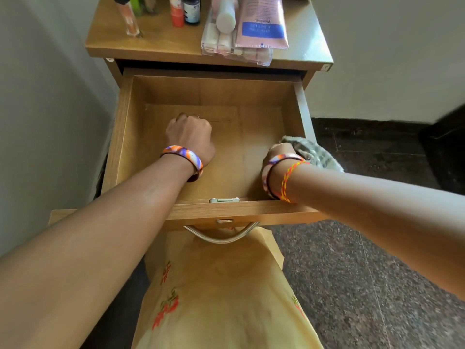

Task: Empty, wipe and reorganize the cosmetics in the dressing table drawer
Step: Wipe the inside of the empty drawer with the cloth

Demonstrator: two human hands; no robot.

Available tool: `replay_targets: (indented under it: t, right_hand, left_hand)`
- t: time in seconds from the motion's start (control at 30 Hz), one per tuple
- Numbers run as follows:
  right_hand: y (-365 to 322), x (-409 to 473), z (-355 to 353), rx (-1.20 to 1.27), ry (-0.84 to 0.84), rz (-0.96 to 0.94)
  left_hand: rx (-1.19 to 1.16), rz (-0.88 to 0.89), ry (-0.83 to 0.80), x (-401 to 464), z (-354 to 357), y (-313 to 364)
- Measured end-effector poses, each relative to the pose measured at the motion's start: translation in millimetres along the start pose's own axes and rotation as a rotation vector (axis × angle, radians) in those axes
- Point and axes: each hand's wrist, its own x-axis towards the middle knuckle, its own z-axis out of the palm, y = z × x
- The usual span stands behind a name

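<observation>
Inside open wooden drawer (299,102), left hand (189,137) held fisted on brown paper liner (226,167); crumpled grey cloth (310,153) gripped by right hand (278,157) at right wall.

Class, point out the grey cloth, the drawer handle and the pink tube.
grey cloth (312,153), head view, its bunched middle.
drawer handle (221,236), head view, bottom of the metal loop.
pink tube (261,21), head view, its printed face.

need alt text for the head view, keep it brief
Both hands reach into an empty open wooden drawer: the left hand presses its paper liner, the right hand grips a grey cloth. Cosmetic bottles and tubes sit on the tabletop above.
</observation>
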Motion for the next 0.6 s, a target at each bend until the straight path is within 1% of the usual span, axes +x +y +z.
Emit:
replay_targets:
  t: [0.03, 0.07, 0.1, 0.13, 0.17, 0.23, 0.3, 0.33, 0.37, 0.43, 0.5, 0.57, 0.6]
  right_hand:
    - [-3.4, 3.9, -2.4, -0.071, -0.028, -0.013]
    - [-3.9, -3.0, -13.3, 0.06, -0.016, 0.014]
    - [3.5, 1.0, -22.7, 0.056, -0.075, 0.021]
    - [5.1, 8.1, -21.4, 0.107, -0.081, -0.001]
    - [9.9, 10.6, -27.3, 0.062, -0.142, 0.016]
    - [11.2, 22.6, -30.3, 0.078, -0.139, 0.018]
    - [-0.3, 39.0, -39.4, 0.217, -0.038, -0.102]
    - [-11.4, 45.6, -51.2, 0.28, 0.055, -0.156]
    - [-27.6, 54.5, -64.5, 0.328, 0.126, -0.218]
    - [-65.0, 71.1, -92.7, 0.395, 0.24, -0.319]
    - [-90.1, 79.7, -110.9, 0.435, 0.325, -0.383]
    - [-84.1, 79.7, -103.8, 0.539, 0.309, -0.449]
    - [-70.7, 70.2, -95.1, 0.555, 0.244, -0.491]
  left_hand:
    - [-0.025, -0.013, 0.012, -0.8, -1.5, -0.9]
    - [-0.052, -0.031, 0.035, -1.4, -4.1, -2.0]
    - [-0.08, -0.053, 0.067, -1.7, -7.7, -4.3]
    - [-0.112, -0.082, 0.105, -2.3, -12.0, -8.8]
    - [-0.145, -0.125, 0.151, -2.2, -16.4, -15.5]
    - [-0.196, -0.235, 0.253, -1.3, -23.5, -35.2]
    - [-0.212, -0.371, 0.292, -2.5, -28.3, -56.6]
    - [-0.239, -0.45, 0.261, -2.3, -28.9, -65.8]
    - [-0.3, -0.538, 0.198, -0.8, -28.1, -74.1]
    - [-0.484, -0.695, 0.047, 6.5, -22.4, -89.0]
    - [-0.62, -0.746, -0.053, 13.8, -16.9, -98.2]
    - [-0.67, -0.733, -0.072, 15.9, -14.8, -99.6]
    - [-0.669, -0.721, -0.07, 15.9, -15.0, -97.7]
